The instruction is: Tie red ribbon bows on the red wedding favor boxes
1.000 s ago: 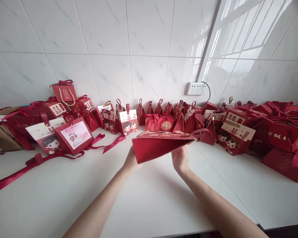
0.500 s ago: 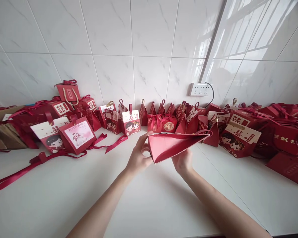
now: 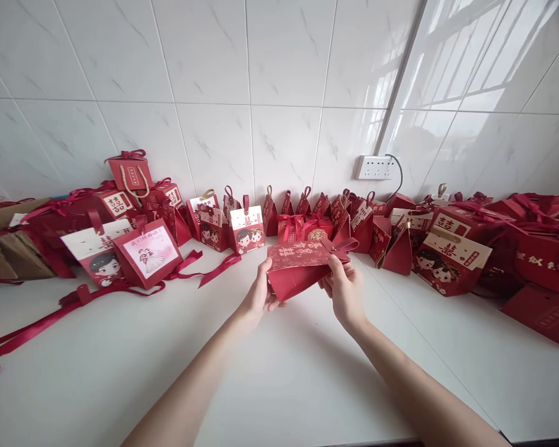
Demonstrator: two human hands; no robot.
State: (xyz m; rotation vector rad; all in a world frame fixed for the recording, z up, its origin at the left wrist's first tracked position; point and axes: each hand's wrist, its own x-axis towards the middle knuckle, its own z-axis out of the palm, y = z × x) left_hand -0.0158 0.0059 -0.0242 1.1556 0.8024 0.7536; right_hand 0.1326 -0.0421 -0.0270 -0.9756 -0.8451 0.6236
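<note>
Between my hands, above the white tabletop, is a red triangular gift box [image 3: 298,264] lying on its side, with gold characters on its upper face and a ribbon loop at its right end. My left hand [image 3: 259,290] grips the box's left end, thumb on the near edge and fingers underneath. My right hand [image 3: 347,288] pinches the box near its narrow looped end, thumb on top. Just behind it sit small red boxes with bows [image 3: 317,227]. The underside of the held box is hidden.
Many red gift boxes line the tiled wall. At left are a white-topped cartoon box [image 3: 103,266], a pink-picture box [image 3: 149,256] and loose red ribbon [image 3: 32,323] on the tabletop [image 3: 270,379]. Stacked boxes [image 3: 535,254] fill the right; a power strip [image 3: 376,167] is on the wall.
The box has been turned so its open interior no longer shows and its printed face is visible. My right hand has shifted from beneath it to grip its looped end.
</note>
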